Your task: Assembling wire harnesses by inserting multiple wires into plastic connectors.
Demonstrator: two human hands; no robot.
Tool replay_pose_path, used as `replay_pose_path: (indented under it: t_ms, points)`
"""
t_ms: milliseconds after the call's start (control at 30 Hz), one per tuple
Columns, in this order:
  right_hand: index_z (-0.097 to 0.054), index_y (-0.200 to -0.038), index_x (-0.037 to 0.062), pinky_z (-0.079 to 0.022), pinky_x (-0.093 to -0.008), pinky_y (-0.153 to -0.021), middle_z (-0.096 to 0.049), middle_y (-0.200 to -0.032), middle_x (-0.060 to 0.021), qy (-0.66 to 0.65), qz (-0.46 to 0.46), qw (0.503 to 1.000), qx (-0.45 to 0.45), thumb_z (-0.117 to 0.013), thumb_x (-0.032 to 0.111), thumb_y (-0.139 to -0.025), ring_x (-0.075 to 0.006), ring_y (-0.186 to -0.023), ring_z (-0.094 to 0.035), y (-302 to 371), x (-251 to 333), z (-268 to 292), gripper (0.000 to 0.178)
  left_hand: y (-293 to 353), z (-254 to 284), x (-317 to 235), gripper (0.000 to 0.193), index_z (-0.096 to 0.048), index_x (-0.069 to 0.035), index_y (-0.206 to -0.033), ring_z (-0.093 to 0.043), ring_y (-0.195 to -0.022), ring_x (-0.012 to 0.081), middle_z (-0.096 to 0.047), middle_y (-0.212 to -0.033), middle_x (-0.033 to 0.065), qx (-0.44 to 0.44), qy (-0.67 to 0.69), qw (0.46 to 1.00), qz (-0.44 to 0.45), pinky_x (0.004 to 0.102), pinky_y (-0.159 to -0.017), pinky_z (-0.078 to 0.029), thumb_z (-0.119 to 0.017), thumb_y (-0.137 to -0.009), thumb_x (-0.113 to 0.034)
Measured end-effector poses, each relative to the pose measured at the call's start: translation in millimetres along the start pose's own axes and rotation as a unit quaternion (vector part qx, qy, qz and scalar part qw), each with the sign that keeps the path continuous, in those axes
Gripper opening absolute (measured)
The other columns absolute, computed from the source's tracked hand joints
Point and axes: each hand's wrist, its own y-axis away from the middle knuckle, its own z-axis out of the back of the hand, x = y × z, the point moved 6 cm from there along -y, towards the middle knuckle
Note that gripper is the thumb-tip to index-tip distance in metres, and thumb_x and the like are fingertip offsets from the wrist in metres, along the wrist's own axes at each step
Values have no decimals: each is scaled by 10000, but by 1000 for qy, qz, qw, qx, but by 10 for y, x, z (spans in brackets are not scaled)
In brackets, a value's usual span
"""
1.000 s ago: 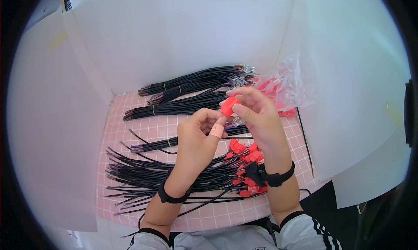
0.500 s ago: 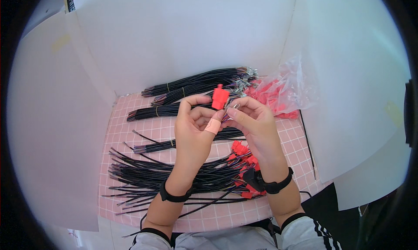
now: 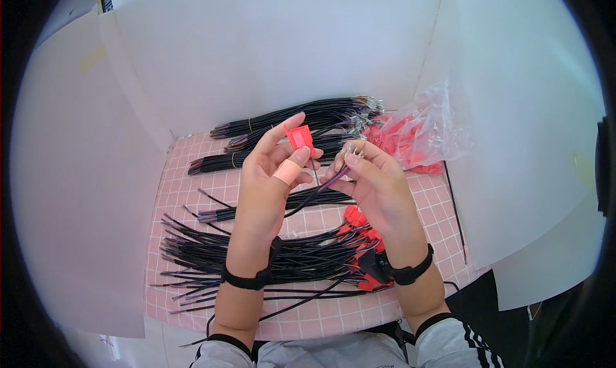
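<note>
Between the thumb and fingers of my left hand [image 3: 268, 166] is a red plastic connector housing [image 3: 299, 138], held tilted above the table. A tan bandage wraps my left thumb. My right hand [image 3: 378, 179] pinches the end of a black cable whose thin coloured wires [image 3: 336, 178] fan out to bare metal terminals [image 3: 354, 151] at the fingertips. A thin dark wire runs down from beside the housing; whether it joins the housing I cannot tell. Below my hands lies a spread of black cables [image 3: 308, 256] with red connectors [image 3: 355, 215] on their right ends.
Behind my hands lie banded bundles of black cables [image 3: 282, 119] with metal terminals at the right. A clear plastic bag [image 3: 443, 134] of red housings sits at the far right of the pink gridded tabletop [image 3: 192, 191]. White panels [image 3: 269, 47] stand around the back and sides.
My left hand has moved left and turned the red housing, so it is now apart from the terminals. My right hand stays nearly in place, with the wires more exposed.
</note>
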Motion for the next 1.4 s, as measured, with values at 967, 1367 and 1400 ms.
replay_pose_path:
  t_ms: [967, 1367, 1400]
  points:
    - [-535, -883, -23, -484, -239, -624, -591, -751, -81, 37, 31, 999, -16, -587, 21, -770, -124, -688, -582, 148, 110, -88, 132, -3, 13, 128, 199, -554, 4, -904, -487, -582, 60, -541, -723, 11, 65, 100, 991, 63, 173, -551, -415, -590, -802, -163]
    - [-538, -882, -31, -467, -206, -658, -590, -767, -72, 227, 174, 957, -49, -593, -30, -754, -110, -716, -579, 234, 248, -229, 140, 25, 13, 158, 227, -546, -23, -815, -438, -555, 56, -506, -664, -11, 18, 127, 989, 77, 172, -514, -350, -589, -810, -246]
    - [-520, -904, -33, -476, -219, -677, -597, -806, -105, 210, 177, 960, -57, -581, -34, -761, -135, -749, -592, 237, 257, -222, 156, 26, 17, 154, 231, -546, -26, -816, -438, -554, 57, -505, -661, -12, 9, 130, 989, 77, 169, -517, -354, -591, -809, -252]
